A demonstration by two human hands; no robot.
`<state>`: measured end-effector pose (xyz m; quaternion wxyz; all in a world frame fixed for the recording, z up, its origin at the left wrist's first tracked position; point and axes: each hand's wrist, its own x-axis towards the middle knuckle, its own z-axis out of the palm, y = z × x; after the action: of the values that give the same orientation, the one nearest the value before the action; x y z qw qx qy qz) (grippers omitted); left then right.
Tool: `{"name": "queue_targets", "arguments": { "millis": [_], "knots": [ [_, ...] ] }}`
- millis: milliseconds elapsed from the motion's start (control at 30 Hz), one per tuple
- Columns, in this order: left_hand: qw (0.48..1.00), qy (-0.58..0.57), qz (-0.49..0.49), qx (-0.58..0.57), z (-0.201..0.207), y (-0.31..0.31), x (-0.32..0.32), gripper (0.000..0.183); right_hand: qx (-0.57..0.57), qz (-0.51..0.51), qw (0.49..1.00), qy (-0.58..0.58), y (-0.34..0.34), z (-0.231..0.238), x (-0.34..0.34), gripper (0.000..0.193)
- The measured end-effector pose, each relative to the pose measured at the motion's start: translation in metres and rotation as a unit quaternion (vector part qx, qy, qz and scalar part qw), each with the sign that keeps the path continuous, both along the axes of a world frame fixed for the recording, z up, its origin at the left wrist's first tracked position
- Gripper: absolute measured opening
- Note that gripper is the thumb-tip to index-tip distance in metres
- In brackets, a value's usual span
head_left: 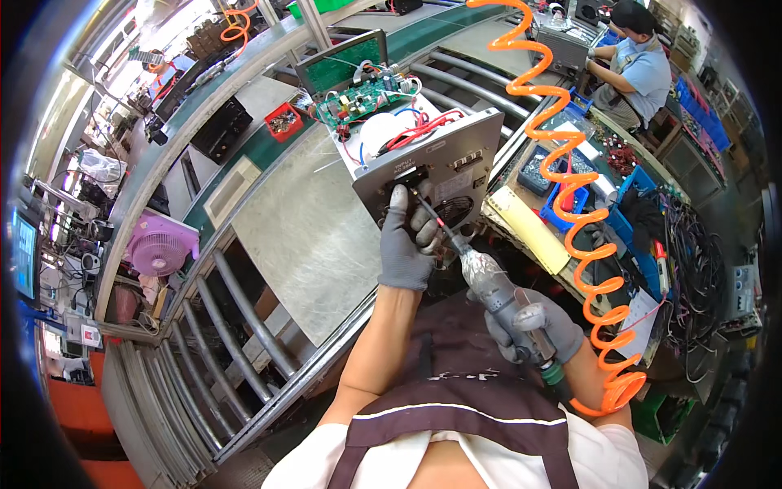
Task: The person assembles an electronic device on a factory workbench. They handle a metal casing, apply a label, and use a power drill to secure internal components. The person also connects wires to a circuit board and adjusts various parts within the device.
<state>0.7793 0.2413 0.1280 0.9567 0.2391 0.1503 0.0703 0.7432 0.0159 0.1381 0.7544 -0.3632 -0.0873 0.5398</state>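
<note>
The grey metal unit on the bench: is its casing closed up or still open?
Open. The grey metal unit has no top cover; its green circuit board and red wires lie exposed.

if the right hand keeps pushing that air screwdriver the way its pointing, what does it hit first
Most likely the grey rear panel of the open unit: the right hand aims the pneumatic screwdriver up-left, its bit tip at the panel beside the left hand. Depth is unclear.

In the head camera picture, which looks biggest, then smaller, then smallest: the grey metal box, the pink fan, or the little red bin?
1. Grey metal box, by far the largest, though it is also nearest the camera.
2. Pink fan, clearly smaller.
3. Red bin, smallest; it sits farther away, which shrinks it a little.
</note>
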Motion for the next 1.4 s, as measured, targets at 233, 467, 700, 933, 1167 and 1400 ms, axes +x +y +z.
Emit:
{"name": "queue_targets", "arguments": {
  "millis": [233,467,700,933,1167,1400],
  "knots": [
    [0.997,-0.011,0.042,0.065,-0.018,0.007,-0.004,0.029,-0.085,0.023,0.994,-0.067,-0.01,0.016,-0.007,0.068],
    [0.999,-0.046,0.011,0.015,-0.014,0.006,-0.013,0.031,-0.072,0.003,0.996,-0.05,0.016,0.016,0.002,0.056],
    [0.996,-0.075,-0.025,0.029,-0.023,0.013,-0.011,0.027,-0.022,-0.029,0.999,0.029,0.027,0.01,-0.008,0.055],
    [0.995,-0.064,-0.021,-0.073,-0.016,0.015,-0.015,0.018,0.074,-0.001,0.995,0.062,0.031,0.004,-0.014,0.062],
    [0.994,-0.072,-0.075,0.019,-0.029,0.026,-0.017,0.013,-0.001,0.014,1.0,0.006,0.004,0.019,-0.006,0.065],
    [0.993,-0.037,-0.048,0.104,-0.015,0.007,-0.014,0.033,-0.012,0.034,0.999,-0.007,-0.017,0.014,-0.006,0.066]
  ]
}}
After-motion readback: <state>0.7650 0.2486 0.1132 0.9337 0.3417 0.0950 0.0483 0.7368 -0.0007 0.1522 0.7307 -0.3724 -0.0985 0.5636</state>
